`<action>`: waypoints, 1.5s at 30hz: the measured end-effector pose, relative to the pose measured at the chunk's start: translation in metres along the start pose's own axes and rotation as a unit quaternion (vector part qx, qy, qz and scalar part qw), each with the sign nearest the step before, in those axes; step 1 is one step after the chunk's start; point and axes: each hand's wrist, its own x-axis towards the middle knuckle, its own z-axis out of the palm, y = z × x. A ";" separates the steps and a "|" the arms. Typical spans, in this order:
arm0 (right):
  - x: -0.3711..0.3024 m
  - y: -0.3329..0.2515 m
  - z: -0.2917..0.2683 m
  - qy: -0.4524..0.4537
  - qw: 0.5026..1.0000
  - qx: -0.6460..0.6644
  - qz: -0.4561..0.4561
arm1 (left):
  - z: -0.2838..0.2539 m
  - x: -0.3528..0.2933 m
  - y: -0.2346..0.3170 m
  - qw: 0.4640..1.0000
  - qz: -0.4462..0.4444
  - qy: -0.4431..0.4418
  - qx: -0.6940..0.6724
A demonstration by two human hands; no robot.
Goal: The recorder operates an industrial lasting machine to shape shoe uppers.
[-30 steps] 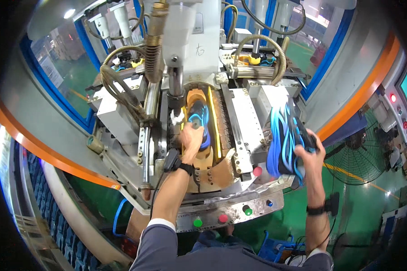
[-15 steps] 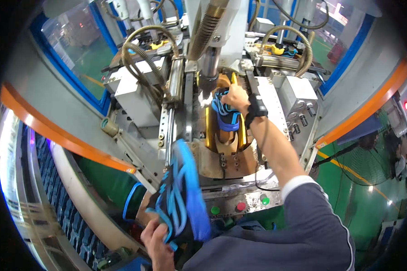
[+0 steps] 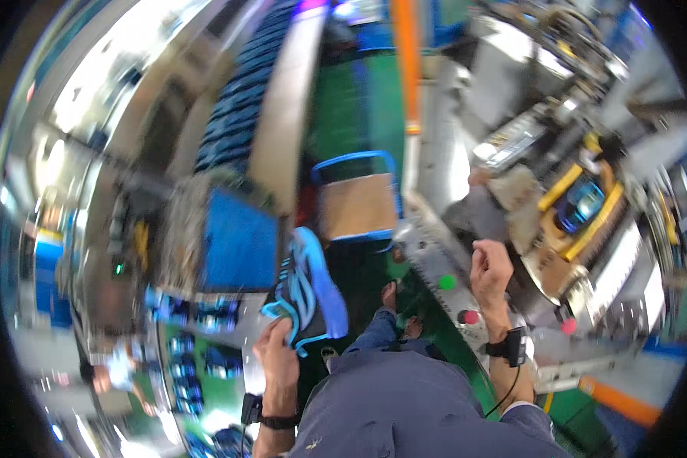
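A blue and black shoe upper point(image 3: 320, 286) with light-blue laces hangs upright from my left hand point(image 3: 277, 357). The fingers pinch it near its lower, laced end. My right hand point(image 3: 493, 276) is raised by the front panel of the machine, its fingers curled, and I see nothing in them. Close to that hand are a green button point(image 3: 446, 282) and a red button point(image 3: 468, 316); it appears apart from both. Another blue shoe upper point(image 3: 582, 204) sits in the machine between two yellow side pieces point(image 3: 561, 185), right of my right hand. Motion blurs its details.
Ahead stands a blue-framed seat or cart point(image 3: 359, 202) with a brown top. A blue box-like surface point(image 3: 240, 240) lies left of the held upper. Racked blue shoes point(image 3: 183, 366) and another person point(image 3: 120, 370) are at lower left. An orange post point(image 3: 407, 69) edges the machine.
My view has swung left, so the machine now lies to the right. My right hand has come away from the upper in the machine. My left hand still holds its shoe upper.
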 end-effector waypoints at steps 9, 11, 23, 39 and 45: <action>-0.052 0.062 0.109 -0.174 0.979 -0.086 -0.071 | -0.047 -0.092 -0.076 0.772 -0.412 0.197 -0.443; -0.057 0.069 0.111 -0.183 0.979 -0.081 -0.047 | -0.066 -0.102 -0.104 0.741 -0.436 0.252 -0.444; 0.099 -0.164 0.208 -0.148 0.984 0.061 -0.083 | -0.190 -0.040 -0.435 0.719 -0.418 0.490 -0.263; 0.211 -0.881 0.551 -0.109 0.630 -0.066 -0.766 | -0.224 -0.020 -0.553 0.774 -0.446 0.448 -0.034; 0.197 -0.975 0.655 -0.225 0.664 -0.153 -0.697 | -0.250 -0.005 -0.517 0.812 -0.405 0.383 0.170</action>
